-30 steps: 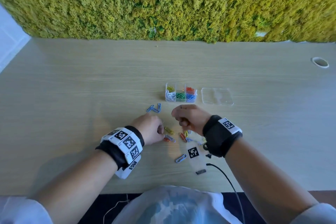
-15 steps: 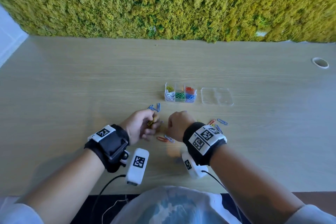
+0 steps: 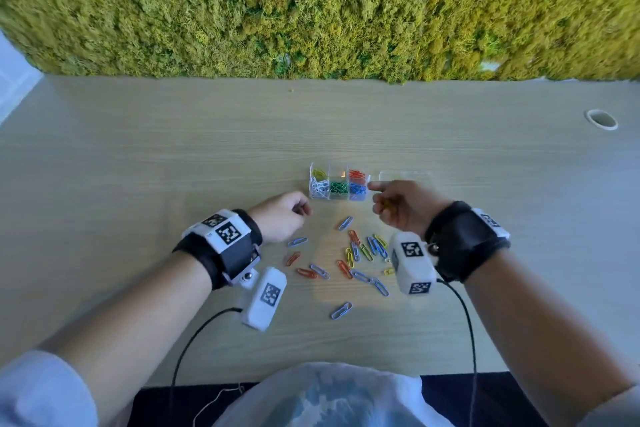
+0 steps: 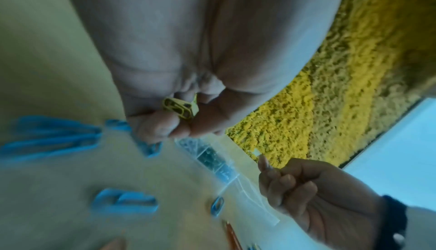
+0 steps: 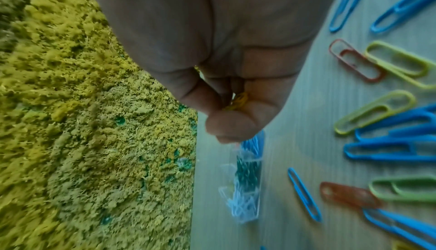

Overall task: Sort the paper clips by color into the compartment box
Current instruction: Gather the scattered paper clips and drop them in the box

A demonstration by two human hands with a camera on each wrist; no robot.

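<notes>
Two hands hover over the pale wood-grain worktop [image 3: 173, 156], each holding yellow clips. The left hand [image 3: 282, 217] has its fingers curled round a small bunch of yellow paper clips [image 4: 180, 109], seen clearly only in the left wrist view, and hangs just short of the near left corner of the small clear plastic compartment box [image 3: 338, 185]. The right hand [image 3: 403, 206] is curled too, pinching a yellow clip [image 5: 238, 102] between thumb and fingers, its forefinger stretched toward the box's right end, close to the compartment of blue clips.

The box sits just beyond both hands, between them, and holds yellow and white clips on the side toward the left hand, green in the middle, red and blue on the side toward the right hand. Its clear flat lid [image 3: 405, 177] lies beyond the right hand, beside the box.

The loose scatter of coloured paper clips [image 3: 360, 253], blue, red, yellow and green, lies on the worktop nearer the person than the hands, mostly between the two wrists. One blue clip [image 3: 341, 310] lies apart, nearest the person.

Past the box a wall of yellow-green moss [image 3: 311, 7] rises from the worktop's far edge.
</notes>
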